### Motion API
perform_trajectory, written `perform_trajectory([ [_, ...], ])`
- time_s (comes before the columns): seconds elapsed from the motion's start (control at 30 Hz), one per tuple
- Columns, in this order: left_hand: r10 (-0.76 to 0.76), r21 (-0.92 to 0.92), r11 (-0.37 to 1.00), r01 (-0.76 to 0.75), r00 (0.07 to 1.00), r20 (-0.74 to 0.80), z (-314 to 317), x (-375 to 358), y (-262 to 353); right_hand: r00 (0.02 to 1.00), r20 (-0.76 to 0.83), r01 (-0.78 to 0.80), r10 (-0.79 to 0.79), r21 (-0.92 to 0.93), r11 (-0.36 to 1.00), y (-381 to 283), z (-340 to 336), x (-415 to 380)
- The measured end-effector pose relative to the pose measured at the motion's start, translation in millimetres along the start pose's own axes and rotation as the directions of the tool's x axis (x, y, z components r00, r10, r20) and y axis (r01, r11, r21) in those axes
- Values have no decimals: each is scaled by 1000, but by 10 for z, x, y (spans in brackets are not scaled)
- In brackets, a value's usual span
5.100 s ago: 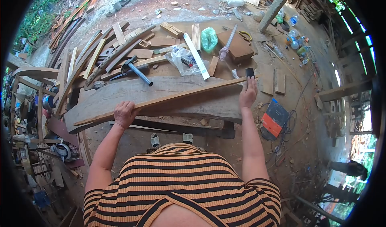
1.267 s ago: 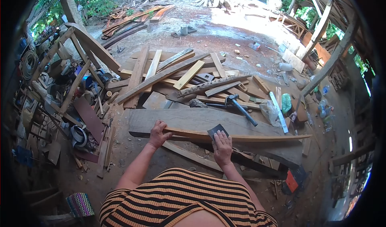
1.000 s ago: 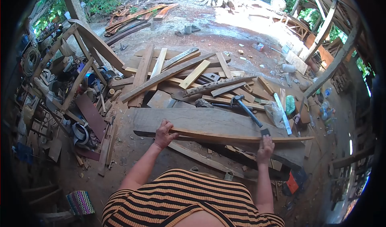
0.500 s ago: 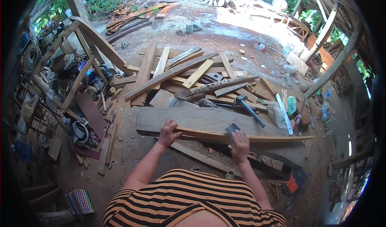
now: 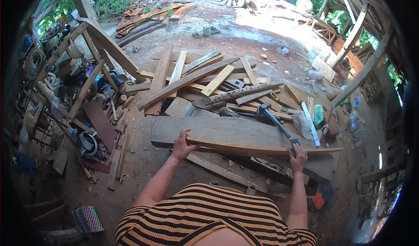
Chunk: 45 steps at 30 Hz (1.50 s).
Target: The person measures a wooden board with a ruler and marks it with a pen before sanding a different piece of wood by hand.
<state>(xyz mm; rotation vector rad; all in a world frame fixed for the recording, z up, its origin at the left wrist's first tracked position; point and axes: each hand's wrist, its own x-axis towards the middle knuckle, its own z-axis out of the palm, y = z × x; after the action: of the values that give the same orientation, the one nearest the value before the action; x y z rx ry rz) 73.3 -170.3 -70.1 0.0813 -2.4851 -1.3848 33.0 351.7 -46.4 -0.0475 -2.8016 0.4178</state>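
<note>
A long, narrow, slightly curved wooden strip point(image 5: 244, 148) lies on edge along the near side of a wide grey-brown board point(image 5: 218, 128). Its left end is in my left hand point(image 5: 183, 146), fingers wrapped round it. Toward the strip's right end, my right hand point(image 5: 298, 158) holds a small dark flat block point(image 5: 294, 141) against the top edge. The head of a hammer point(image 5: 263, 109) rests on the wood behind the board, and its dark handle slants down toward the block.
Beyond the board lies a heap of loose planks point(image 5: 174, 87). A white level-like bar point(image 5: 310, 124) and a clear plastic bag point(image 5: 302, 123) sit at the right. Clutter and a wooden frame point(image 5: 85, 91) stand left. An orange-red piece point(image 5: 318, 199) lies near the lower right.
My right hand has slid to the right along the strip with the dark block. My left hand still holds the left end, and the view has shifted slightly.
</note>
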Motion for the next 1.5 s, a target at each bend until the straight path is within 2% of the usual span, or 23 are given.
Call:
perform_trajectory([
  [0.13, -182, -79, 979, 190, 978, 99, -27, 11, -69, 999, 28, 39, -38, -67, 997, 18, -1, 71],
  [0.2, -254, -61, 962, 266, 955, 156, -51, 10, -45, 999, 15, -33, 36, -130, 991, -36, 144, 77],
  [0.27, -392, -418, 742, 524, 845, 364, -48, 26, -46, 994, -57, -103, 96, -129, 986, -141, 374, 15],
  [0.3, -392, -420, 742, 522, 847, 359, -14, 16, -39, 979, -127, -177, 161, -124, 976, -256, 456, -21],
  [0.37, -357, -694, 543, 474, 877, 320, 86, -34, -25, 999, -37, 0, -1, -33, 999, -890, 458, -153],
  [0.47, -322, -759, 500, 416, 903, 283, 186, -19, -100, 952, 2, 303, -306, 127, 944, -1984, 572, -375],
  [0.57, -296, -733, 540, 413, 909, 294, 201, -22, -183, 821, 102, 504, -561, 333, 797, -2843, 641, -383],
  [0.67, -277, -730, 551, 404, 914, 297, 185, -59, -213, 750, 105, 546, -653, 459, 701, -3452, 752, -326],
  [0.73, -309, -701, 609, 370, 925, 220, 224, -89, -265, 639, 167, 534, -751, 606, 589, -3693, 788, -277],
  [0.77, -334, -672, 656, 343, 931, 149, 242, -126, -284, 635, 162, 537, -756, 611, 582, -3739, 799, -294],
  [0.83, -324, -643, 703, 304, 942, 91, 237, -218, -339, 479, 35, 785, -877, 431, 445, -3786, 808, -346],
  [0.9, -284, -572, 745, 344, 939, 195, 212, -197, -395, 452, -29, 817, -892, 416, 400, -3694, 756, -333],
  [0.93, -251, -520, 820, 239, 967, 49, 286, -208, -396, 506, 16, 753, -863, 479, 451, -3603, 718, -320],
  [0.97, -254, -524, 818, 240, 966, 45, 263, -185, -338, 553, 67, 682, -831, 536, 497, -3495, 669, -291],
  [1.0, -264, -656, 689, 309, 949, 170, 218, -140, -272, 604, 104, 614, -790, 572, 545, -3306, 684, -251],
  [1.03, -245, -754, 535, 380, 925, 291, 170, -103, -186, 637, 127, 629, -760, 484, 608, -3065, 571, -205],
  [1.07, -308, -753, 555, 353, 928, 208, 170, -84, 1, 676, 89, 639, -731, 423, 642, -2728, 572, -185],
  [1.13, -294, -741, 565, 362, 928, 230, 219, -86, 13, 746, 106, 598, -657, 325, 732, -2001, 291, -169],
  [1.17, -291, -730, 584, 354, 931, 219, 149, -78, -5, 849, 110, 492, -517, 194, 849, -1265, 108, -157],
  [1.23, -331, -729, 569, 380, 918, 221, 173, -67, -44, 951, 73, 291, -299, 105, 951, -496, -8, -132],
  [1.3, -312, -719, 584, 378, 922, 231, 180, -68, -134, 992, 26, 118, -120, 55, 991, 120, 73, -108],
  [1.37, -331, -710, 585, 393, 914, 233, 86, -70, -142, 995, 66, 77, -81, 61, 995, 176, 147, -4],
  [1.5, -369, -693, 597, 404, 906, 210, 162, -96, -4, 999, -24, -32, 32, -19, 999, 285, 404, -136],
])
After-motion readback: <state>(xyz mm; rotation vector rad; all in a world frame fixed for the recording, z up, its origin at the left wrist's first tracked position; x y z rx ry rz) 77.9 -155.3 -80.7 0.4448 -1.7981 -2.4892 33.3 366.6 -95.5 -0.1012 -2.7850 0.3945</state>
